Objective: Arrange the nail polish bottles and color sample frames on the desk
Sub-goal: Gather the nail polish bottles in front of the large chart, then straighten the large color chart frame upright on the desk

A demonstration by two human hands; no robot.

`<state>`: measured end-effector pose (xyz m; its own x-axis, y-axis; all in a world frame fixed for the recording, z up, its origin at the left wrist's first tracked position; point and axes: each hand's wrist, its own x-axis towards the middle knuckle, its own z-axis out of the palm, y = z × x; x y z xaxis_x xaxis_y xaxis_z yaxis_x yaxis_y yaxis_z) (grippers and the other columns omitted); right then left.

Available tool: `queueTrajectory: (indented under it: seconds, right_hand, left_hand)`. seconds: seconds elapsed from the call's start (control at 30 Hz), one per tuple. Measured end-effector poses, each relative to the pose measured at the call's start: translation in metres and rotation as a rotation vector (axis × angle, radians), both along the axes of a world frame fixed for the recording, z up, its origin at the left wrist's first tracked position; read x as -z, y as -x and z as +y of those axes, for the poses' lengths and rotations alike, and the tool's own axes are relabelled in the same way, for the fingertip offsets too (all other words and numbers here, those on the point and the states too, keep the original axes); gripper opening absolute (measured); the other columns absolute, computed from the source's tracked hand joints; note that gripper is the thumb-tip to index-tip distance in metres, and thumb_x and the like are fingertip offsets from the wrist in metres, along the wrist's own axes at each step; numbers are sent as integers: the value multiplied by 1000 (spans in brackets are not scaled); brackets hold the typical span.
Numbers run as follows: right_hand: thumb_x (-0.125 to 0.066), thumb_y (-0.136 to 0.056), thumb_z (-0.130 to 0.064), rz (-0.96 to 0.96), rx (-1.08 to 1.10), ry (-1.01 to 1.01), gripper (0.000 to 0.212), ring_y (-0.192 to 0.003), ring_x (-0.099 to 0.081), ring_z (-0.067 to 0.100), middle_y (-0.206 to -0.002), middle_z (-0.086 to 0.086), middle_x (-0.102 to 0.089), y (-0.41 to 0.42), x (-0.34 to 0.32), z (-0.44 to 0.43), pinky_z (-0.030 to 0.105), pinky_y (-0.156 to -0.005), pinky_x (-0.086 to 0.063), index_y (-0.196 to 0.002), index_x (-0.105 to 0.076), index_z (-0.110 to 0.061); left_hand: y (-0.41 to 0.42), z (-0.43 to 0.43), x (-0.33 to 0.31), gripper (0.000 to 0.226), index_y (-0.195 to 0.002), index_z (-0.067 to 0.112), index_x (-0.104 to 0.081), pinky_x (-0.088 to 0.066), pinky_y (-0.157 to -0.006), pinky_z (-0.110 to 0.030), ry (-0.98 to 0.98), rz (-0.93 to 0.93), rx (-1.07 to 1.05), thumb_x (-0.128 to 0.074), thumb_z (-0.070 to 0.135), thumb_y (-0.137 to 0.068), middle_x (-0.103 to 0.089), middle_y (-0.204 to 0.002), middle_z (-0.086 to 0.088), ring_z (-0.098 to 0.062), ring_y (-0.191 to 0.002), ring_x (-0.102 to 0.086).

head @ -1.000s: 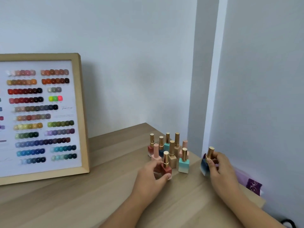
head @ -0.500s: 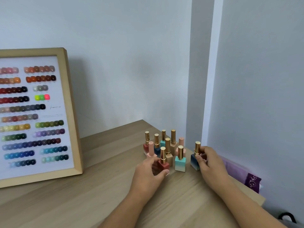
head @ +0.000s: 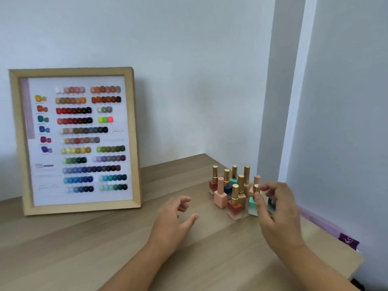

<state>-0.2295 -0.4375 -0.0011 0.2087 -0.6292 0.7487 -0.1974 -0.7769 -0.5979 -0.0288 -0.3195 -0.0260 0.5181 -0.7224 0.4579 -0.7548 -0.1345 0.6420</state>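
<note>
My left hand (head: 176, 215) hangs loose and empty over the desk (head: 105, 248). My right hand (head: 279, 206) curls beside the teal bottle (head: 252, 205), front of the bottles (head: 231, 185), grip unclear. I'd hold low; neighbours tip easily.

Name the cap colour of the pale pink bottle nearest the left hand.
Pale pink, matching the bottle; head view shows it.

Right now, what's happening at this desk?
A person is sorting a cluster of bottles at the corner of the desk. The left hand hovers open beside them, holding nothing. The right hand curls at the cluster's right edge by a teal bottle; grip unclear through blur. The frame leans on the wall, untouched.
</note>
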Motion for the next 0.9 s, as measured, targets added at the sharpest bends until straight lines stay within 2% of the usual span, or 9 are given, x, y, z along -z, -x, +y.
queueTrajectory:
  seconds: [0.2,0.3,0.37,0.43,0.57,0.7,0.77,0.83,0.9]
  right_hand:
    - [-59,-85,-17,82,-282,31,20,-86,-49,-3,-88,-21,-50,-85,-24,44,20,-75,-38,-95,-51,-32]
    - [-57,-87,-27,174,-388,-22,23,-96,-46,-9,-98,-27,-48,-135,-24,60,6,-78,-33,-107,-50,-36]
    - [-55,-88,-31,199,-447,-103,31,-102,-47,-2,-109,-22,-51,-172,-20,68,11,-78,-36,-118,-48,-35]
    - [-54,-89,-33,195,-465,-199,42,-113,-46,7,-125,-14,-49,-204,-13,71,25,-91,-41,-130,-42,-32]
    - [-52,-90,-38,185,-471,-355,57,-126,-41,16,-142,-7,-41,-251,10,74,44,-106,-37,-141,-27,-30]
    - [-53,-88,-38,138,-468,-363,54,-118,-46,14,-132,-4,-49,-278,25,69,43,-95,-46,-137,-32,-30]
    - [-53,-87,-40,127,-471,-352,45,-109,-52,12,-121,-6,-54,-286,26,64,32,-82,-50,-130,-39,-33]
    - [-54,-86,-42,116,-466,-337,38,-95,-56,4,-108,-10,-57,-292,28,61,17,-65,-44,-123,-43,-36]
    - [-54,-87,-41,116,-450,-320,37,-84,-56,-2,-98,-14,-56,-296,28,59,12,-57,-38,-122,-45,-35]
  left_hand:
    - [-80,68,-26,45,-114,31,-53,-41,-70,-11,50,-2,-187,-74,32,-75,-55,-100,16,3,-92,-52]
    - [-125,108,-35,49,-118,30,-51,-41,-75,-17,63,-15,-331,-74,34,-75,-54,-107,15,0,-93,-51]
    - [-154,134,-37,53,-122,29,-48,-41,-81,-22,73,-18,-429,-73,36,-76,-51,-114,13,-2,-98,-50]
    - [-182,155,-35,59,-127,29,-44,-42,-88,-28,85,-18,-523,-73,37,-76,-48,-123,9,-6,-108,-49]
    - [-231,183,-21,78,-139,23,-32,-33,-106,-39,50,24,-686,-73,40,-74,-38,-140,-2,-19,-130,-36]
    - [-261,191,1,88,-144,19,-24,-24,-110,-36,105,131,-722,-74,38,-74,-29,-149,-7,-21,-137,-26]
    - [-271,190,6,90,-145,22,-22,-23,-110,-36,163,189,-718,-74,40,-73,-27,-151,-5,-20,-138,-25]
    - [-281,187,6,92,-145,26,-21,-25,-110,-39,203,229,-705,-73,46,-72,-27,-151,-3,-20,-138,-26]
    - [-290,185,3,89,-144,30,-23,-29,-110,-42,251,280,-684,-73,48,-72,-32,-149,0,-19,-136,-31]
